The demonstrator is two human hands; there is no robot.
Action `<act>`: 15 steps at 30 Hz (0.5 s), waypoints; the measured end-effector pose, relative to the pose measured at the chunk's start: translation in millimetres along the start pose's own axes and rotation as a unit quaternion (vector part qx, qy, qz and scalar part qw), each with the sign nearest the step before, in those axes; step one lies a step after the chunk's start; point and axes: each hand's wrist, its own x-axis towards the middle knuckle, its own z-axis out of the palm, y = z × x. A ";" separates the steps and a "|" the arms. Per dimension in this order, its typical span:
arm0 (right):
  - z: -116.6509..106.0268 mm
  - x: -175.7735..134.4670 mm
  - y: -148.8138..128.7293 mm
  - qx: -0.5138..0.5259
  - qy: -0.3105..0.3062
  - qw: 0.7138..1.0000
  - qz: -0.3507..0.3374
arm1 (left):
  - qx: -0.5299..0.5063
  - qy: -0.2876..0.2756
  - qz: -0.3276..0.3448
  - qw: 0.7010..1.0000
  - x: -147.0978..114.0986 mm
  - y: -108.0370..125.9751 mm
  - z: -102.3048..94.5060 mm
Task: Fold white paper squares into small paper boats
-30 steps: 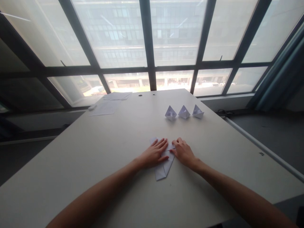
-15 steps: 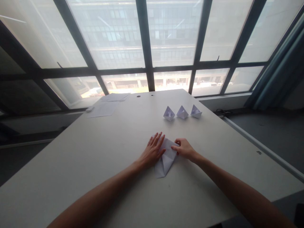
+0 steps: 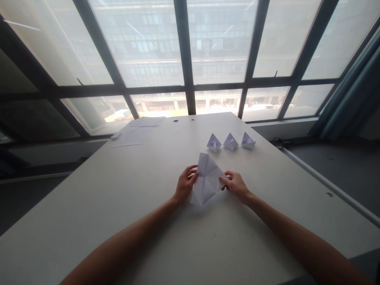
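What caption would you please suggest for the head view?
Left hand and right hand hold creased paper over a white table, three folded paper boats beyond.

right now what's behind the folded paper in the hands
Beyond the folded paper, to the right, three paper boats stand on the table, with windows past its far edge. The paper covers the patch directly behind it, so anything there cannot be seen.

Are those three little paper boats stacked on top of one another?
No, the three paper boats stand side by side in a row on the white table, beyond the creased paper.
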 end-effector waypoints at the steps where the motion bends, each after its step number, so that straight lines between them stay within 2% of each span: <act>1: 0.2 -0.5 -0.2 -0.010 -0.002 1.000 -0.003 | -0.013 0.003 -0.012 1.000 -0.1 -0.1 0.4; 5: 0.5 -1.5 0.0 -0.025 0.006 1.000 -0.006 | -0.050 0.002 -0.050 0.997 1.5 -2.5 0.5; 9: 0.5 -1.4 2.2 -0.008 0.027 1.000 -0.012 | -0.025 -0.063 -0.041 0.997 2.8 1.3 0.4; 12: 1.0 -1.5 2.8 -0.003 0.044 0.999 -0.022 | 0.015 -0.095 -0.061 0.993 2.0 7.3 0.6; 15: 2.1 -1.7 2.4 -0.013 0.033 0.999 -0.020 | 0.027 -0.125 -0.076 0.989 0.5 10.1 1.0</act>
